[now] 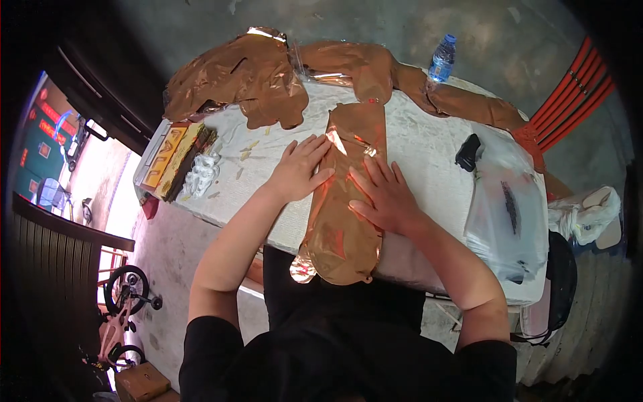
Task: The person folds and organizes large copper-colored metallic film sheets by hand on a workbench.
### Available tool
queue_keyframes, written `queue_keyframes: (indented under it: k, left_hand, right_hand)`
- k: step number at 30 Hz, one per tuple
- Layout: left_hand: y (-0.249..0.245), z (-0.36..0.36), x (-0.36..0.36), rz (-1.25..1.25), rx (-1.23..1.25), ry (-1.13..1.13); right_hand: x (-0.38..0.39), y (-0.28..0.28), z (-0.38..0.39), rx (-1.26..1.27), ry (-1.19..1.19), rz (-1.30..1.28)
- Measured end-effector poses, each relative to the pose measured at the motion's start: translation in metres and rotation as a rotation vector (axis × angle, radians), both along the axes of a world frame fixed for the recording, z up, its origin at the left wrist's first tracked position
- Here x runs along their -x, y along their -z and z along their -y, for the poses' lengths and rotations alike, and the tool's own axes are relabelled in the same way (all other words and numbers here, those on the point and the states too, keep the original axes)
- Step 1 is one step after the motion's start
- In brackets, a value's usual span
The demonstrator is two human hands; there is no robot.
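Observation:
A flat, shiny brown foil balloon (345, 234) lies lengthwise before me, its rounded lower end hanging over the near table edge. My left hand (305, 164) rests palm down along its left side, fingers stretched out. On the right side, my right hand (387, 194) presses flat on the foil with its fingers spread. Neither hand grips anything. Beyond the balloon's far end, more brown foil (348, 63) stretches across the back of the table. A larger crumpled brown foil piece (238, 77) lies at the back left.
On the white table (418, 147), a water bottle (442, 59) stands at the back. Clear plastic bags (506, 214) and a small black object (467, 153) lie right. A yellow box (167, 161) and crumpled white plastic (202, 175) sit left. A red chair (569, 94) stands beyond.

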State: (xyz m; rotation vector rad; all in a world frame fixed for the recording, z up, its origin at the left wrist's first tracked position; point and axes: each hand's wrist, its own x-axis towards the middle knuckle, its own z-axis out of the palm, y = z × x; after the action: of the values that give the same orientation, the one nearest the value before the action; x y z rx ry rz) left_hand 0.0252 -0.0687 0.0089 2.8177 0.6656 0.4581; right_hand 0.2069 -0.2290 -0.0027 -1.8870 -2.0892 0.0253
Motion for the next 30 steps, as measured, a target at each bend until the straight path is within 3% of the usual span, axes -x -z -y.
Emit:
queue_keyframes:
  k: [4,15,23,30]
  left_hand:
    - [-0.012,0.008,0.008,0.085,0.037,0.124]
    - [-0.029,0.116,0.093,0.023,0.102,0.156]
    - [-0.028,0.110,0.079,0.228,0.041,0.202]
    - [-0.033,0.090,0.050,0.200,-0.109,0.350]
  right_hand:
    - [0.000,-0.003,0.000,0.022,-0.005,0.011]
    - [0.004,-0.015,0.017,0.137,-0.128,0.043]
    - [0.008,-0.017,0.025,0.153,-0.166,0.056]
    - [0.008,-0.016,0.025,0.152,-0.166,0.041]
